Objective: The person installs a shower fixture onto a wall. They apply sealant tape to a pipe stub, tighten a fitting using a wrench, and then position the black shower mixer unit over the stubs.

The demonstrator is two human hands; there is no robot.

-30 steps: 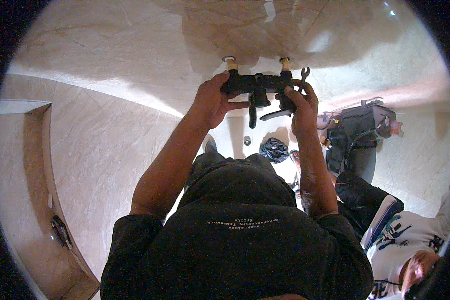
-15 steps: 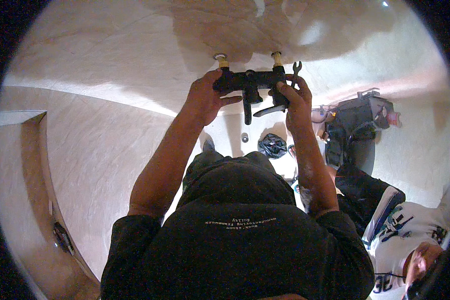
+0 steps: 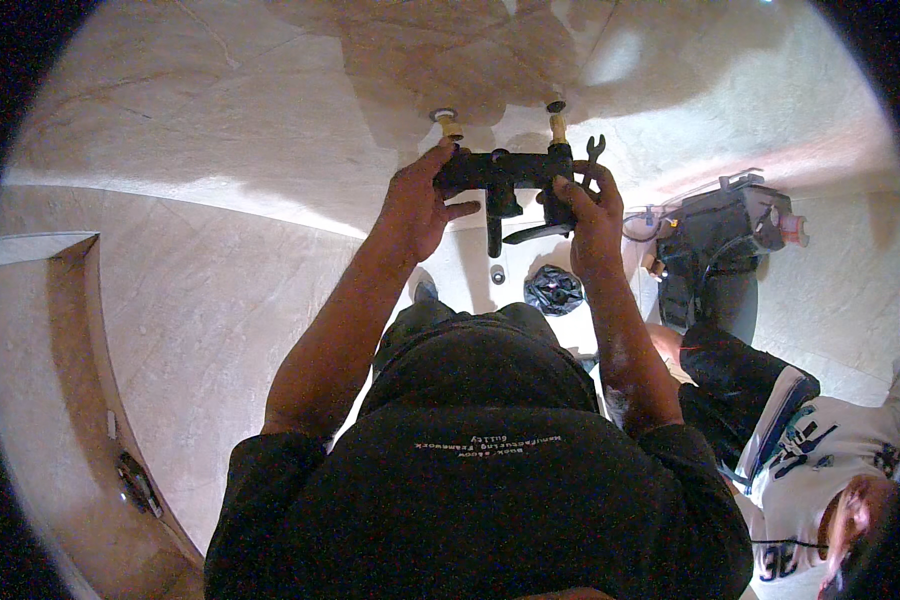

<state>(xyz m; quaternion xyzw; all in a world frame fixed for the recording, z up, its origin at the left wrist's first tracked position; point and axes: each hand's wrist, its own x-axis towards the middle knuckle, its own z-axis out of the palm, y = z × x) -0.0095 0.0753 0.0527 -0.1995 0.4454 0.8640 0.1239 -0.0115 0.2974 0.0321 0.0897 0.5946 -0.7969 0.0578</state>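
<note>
A black mixer tap (image 3: 515, 172) is held up level at the tiled wall by both my hands. My left hand (image 3: 417, 208) grips its left end, fingers closed round the body. My right hand (image 3: 592, 208) is wrapped round the right end and also keeps hold of a dark open-ended spanner (image 3: 595, 152), jaw pointing up. Two brass connectors (image 3: 451, 130) jut from the wall above the tap. At the left one a small gap shows; the right brass connector (image 3: 558, 129) meets or nearly meets the tap, I cannot tell which. A dark bar (image 3: 535, 234) sticks out below my right hand.
On the floor lies a black plastic bag (image 3: 553, 290) near a small round drain (image 3: 498, 274). A dark tool bag (image 3: 715, 240) stands at the right. Another person (image 3: 820, 450) in a white top is close by at the lower right. A recessed ledge (image 3: 75, 330) runs along the left.
The tap has come slightly away from the wall, toward me, in both hands. A gap now shows at the left brass connector. The view has shifted a little.
</note>
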